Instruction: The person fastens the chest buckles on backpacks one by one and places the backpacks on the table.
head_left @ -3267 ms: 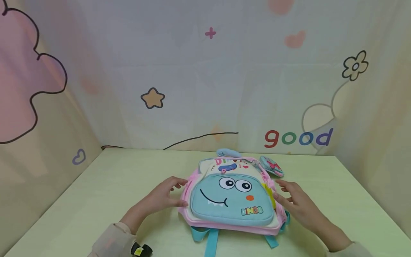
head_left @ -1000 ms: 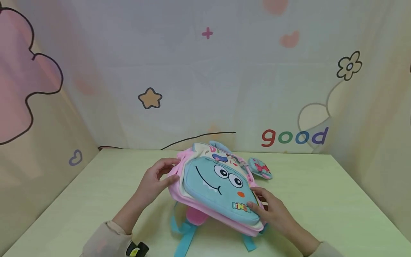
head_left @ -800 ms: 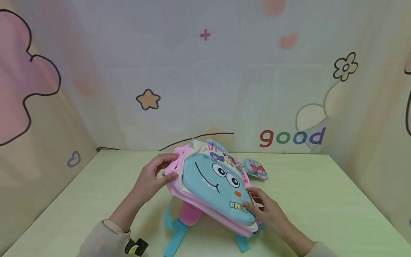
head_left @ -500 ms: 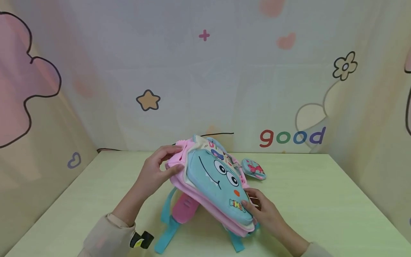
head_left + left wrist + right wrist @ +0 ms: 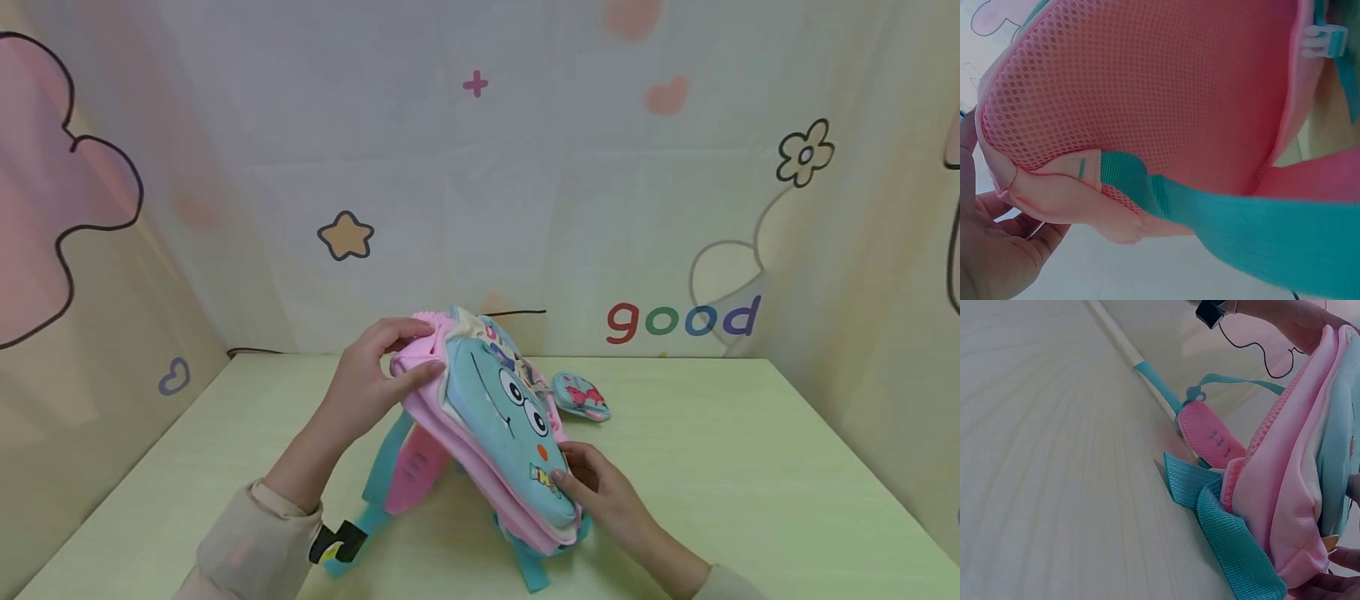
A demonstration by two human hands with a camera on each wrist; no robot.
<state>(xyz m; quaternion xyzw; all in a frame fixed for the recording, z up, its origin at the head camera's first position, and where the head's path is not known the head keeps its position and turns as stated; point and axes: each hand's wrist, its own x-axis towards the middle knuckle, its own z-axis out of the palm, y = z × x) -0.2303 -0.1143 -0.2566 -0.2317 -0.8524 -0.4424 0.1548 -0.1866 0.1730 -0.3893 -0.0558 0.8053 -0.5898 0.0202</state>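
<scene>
Tilted backpack (image 5: 502, 425), hands (image 5: 367, 383) (image 5: 611, 496) gripping edges, table (image 5: 720, 467) around

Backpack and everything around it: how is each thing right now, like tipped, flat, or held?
Backpack: tilted, its left end raised.
Blue front pocket: no open gap showing.
Pink strap: hanging below the raised end.
White buckle: can't tell if clicked.
Left hand: gripping the raised end.
Right hand: holding the lower end.
Small pouch: lying on the table.
</scene>
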